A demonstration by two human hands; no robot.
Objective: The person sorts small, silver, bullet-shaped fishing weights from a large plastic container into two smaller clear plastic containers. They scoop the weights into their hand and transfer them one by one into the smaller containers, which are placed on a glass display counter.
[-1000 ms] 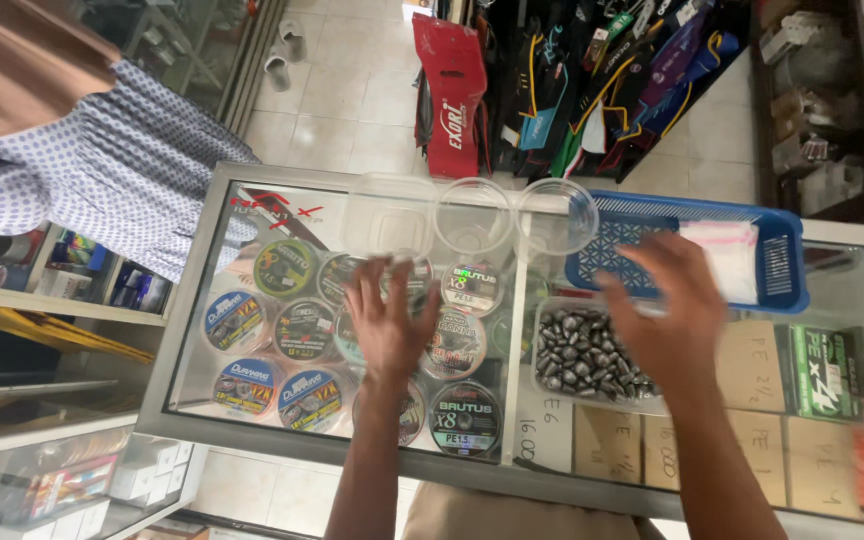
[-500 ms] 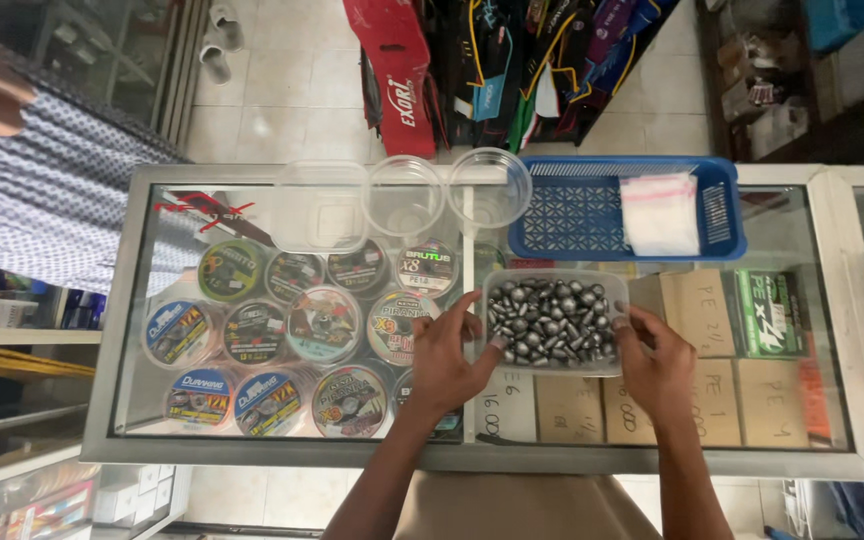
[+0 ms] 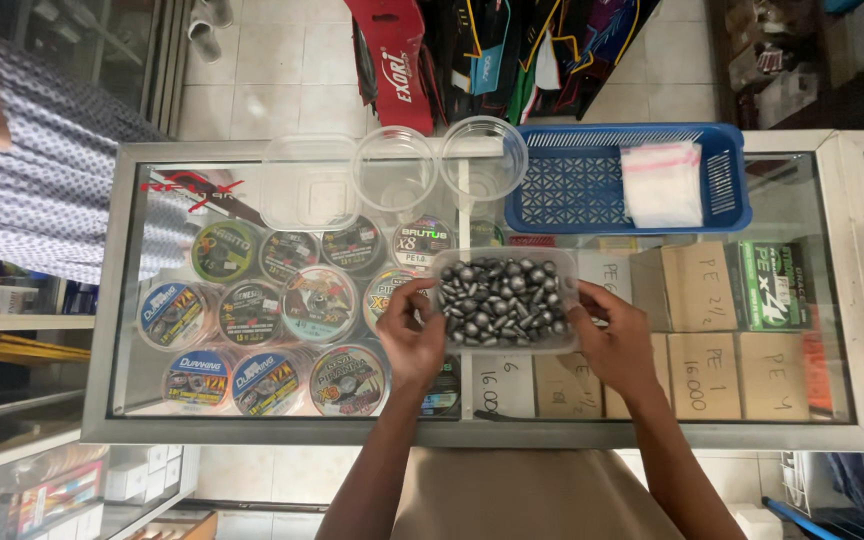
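Both hands, left hand (image 3: 414,335) & right hand (image 3: 616,338), grip tub of sinkers (image 3: 505,299) on glass counter (image 3: 132,300).

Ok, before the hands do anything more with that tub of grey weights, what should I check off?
1. Left hand on the tub's left end: ok.
2. Right hand on its right end: ok.
3. Clear tub of grey weights level on the glass counter: ok.
4. Tub has no lid on: ok, weights show openly.
5. Three empty clear containers behind, apart from the tub: ok.
6. Blue basket with plastic bags clear of the hands: ok.
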